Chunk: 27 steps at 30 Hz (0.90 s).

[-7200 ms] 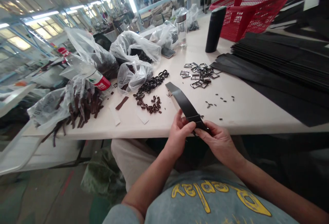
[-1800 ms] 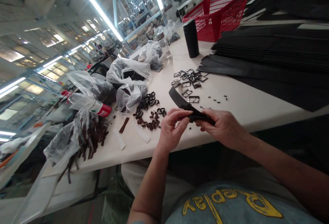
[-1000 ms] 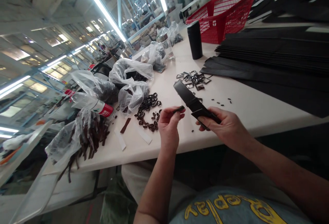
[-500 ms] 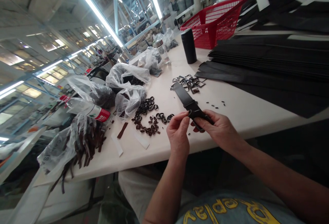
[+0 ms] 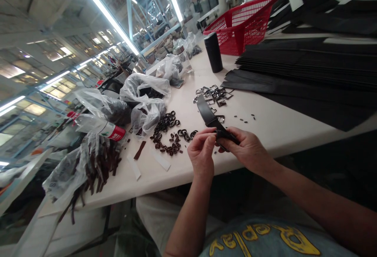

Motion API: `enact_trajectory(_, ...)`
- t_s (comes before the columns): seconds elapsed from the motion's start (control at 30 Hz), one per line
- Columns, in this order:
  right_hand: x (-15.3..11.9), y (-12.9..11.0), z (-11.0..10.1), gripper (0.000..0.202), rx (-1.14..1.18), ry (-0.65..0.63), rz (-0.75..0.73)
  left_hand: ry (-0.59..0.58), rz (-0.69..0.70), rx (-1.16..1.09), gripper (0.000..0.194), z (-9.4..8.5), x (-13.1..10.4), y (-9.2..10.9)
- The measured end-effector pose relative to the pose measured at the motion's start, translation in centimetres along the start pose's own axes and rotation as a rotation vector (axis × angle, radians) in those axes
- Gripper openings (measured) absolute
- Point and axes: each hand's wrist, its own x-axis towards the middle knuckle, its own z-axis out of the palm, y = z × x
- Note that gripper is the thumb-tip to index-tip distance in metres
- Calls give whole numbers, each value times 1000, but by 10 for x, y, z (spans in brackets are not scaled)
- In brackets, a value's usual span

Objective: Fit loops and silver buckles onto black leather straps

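Observation:
A black belt strap [image 5: 206, 111] is held above the front edge of the table, its free end curving up and away toward the buckles. My right hand [image 5: 250, 147] is closed around the strap's near part, thumb on top. At the strap's left edge my left hand [image 5: 202, 153] is closed in a pinch; its fingertips hide what exactly lies between them. Just beyond the strap lies a pile of dark metal buckle frames [image 5: 212, 94]. Left of my left hand are black belt loops [image 5: 166, 121] and smaller brown loops [image 5: 168, 147].
Stacked black straps [image 5: 309, 66] cover the right side of the table [image 5: 188, 172]. Behind stand a black cylinder [image 5: 213, 52], a red basket [image 5: 241, 25] and a glass jar [image 5: 185, 58]. Plastic bags [image 5: 144, 88], a bottle [image 5: 113, 131] and brown strips [image 5: 100, 162] lie left.
The strap has turned in my hands, so its free end now bends more steeply. A buckle frame beside it shows more fully. My hands stay in nearly the same place.

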Motion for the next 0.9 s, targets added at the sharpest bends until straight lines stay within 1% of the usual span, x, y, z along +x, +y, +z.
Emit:
enact_trajectory(0.1, 1, 1, 0, 30, -39, 16, -8, 40, -52, -39, 22, 4, 0, 1)
enact_trajectory(0.2, 0, 1, 0, 32, -96, 29, -20, 41, -72, -11, 23, 7, 2, 4)
enact_trajectory(0.3, -1, 2, 0, 29, -186, 44, -40, 12, -82, 49, 21, 7, 7, 7)
enact_trajectory(0.4, -1, 2, -1, 23, -247, 47, -65, -63, -101, 112, 20, 5, 13, 10)
enact_trajectory(0.47, -1, 3, -1, 24, -217, 41, -52, -129, -97, 144, 16, 3, 15, 11)
enact_trajectory(0.53, -1, 3, -2, 29, -121, 19, -7, -190, -85, 165, 14, 1, 15, 12)
enact_trajectory(0.6, -1, 2, -3, 33, -18, -9, 39, -217, -79, 172, 13, -2, 13, 11)
enact_trajectory(0.67, -1, 1, -4, 34, 35, -24, 63, -199, -67, 185, 13, -4, 10, 11)
enact_trajectory(0.77, -2, -2, -4, 35, 34, -26, 63, -152, -63, 178, 11, -6, 7, 11)
enact_trajectory(0.9, -2, -4, -4, 38, 26, -52, 63, -139, -207, 28, 15, -10, 6, 9)
